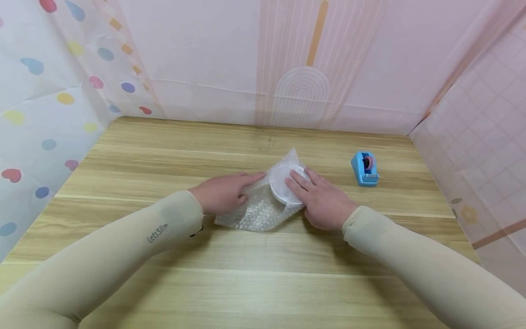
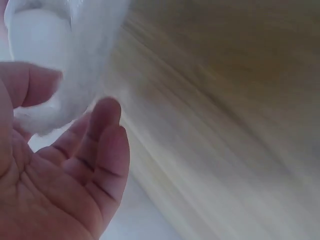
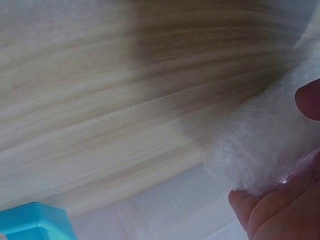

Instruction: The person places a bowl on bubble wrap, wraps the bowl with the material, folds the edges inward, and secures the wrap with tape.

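A round white dish [image 1: 283, 180] lies partly covered by a sheet of bubble wrap [image 1: 263, 212] in the head view; whether it is a bowl or a plate I cannot tell. My left hand [image 1: 223, 193] pinches the wrap's left side, its thumb above and fingers curled beneath in the left wrist view. With my right hand [image 1: 324, 198] I grip the wrapped right edge of the dish, some fingers lying across its top. The right wrist view shows bubble wrap [image 3: 265, 145] between thumb and fingers. Wrap and fingers hide part of the dish.
A blue tape dispenser [image 1: 365, 170] with a roll in it stands on the wooden table [image 1: 255, 288], to the right of my right hand. Patterned sheets [image 1: 205, 59] hang behind the table and along both sides.
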`<state>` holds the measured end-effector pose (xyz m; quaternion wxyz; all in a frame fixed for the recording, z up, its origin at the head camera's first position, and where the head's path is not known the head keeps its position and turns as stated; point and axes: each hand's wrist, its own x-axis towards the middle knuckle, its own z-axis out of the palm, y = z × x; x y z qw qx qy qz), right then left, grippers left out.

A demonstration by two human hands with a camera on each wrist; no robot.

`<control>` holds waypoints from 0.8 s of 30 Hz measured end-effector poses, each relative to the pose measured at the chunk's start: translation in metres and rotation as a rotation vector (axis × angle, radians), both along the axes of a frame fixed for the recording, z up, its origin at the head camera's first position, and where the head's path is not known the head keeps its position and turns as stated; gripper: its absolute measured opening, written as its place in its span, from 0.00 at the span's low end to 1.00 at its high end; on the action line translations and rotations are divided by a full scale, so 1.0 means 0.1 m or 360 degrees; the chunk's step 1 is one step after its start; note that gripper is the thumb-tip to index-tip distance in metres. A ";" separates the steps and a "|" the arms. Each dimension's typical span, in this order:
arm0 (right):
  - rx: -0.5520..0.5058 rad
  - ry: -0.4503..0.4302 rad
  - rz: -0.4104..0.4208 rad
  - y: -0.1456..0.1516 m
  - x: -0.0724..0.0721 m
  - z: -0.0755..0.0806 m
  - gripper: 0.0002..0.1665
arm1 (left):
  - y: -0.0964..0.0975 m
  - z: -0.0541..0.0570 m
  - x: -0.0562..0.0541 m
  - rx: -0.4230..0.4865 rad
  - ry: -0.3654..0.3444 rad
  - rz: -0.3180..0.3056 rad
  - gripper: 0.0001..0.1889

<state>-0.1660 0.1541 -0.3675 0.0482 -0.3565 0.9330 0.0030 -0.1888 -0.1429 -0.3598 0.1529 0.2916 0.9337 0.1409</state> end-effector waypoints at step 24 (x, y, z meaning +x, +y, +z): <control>0.0059 -0.0056 0.0068 -0.01 -0.09 0.08 0.47 | 0.33 0.08 -0.03 -0.0316 0.0196 -0.0261 0.39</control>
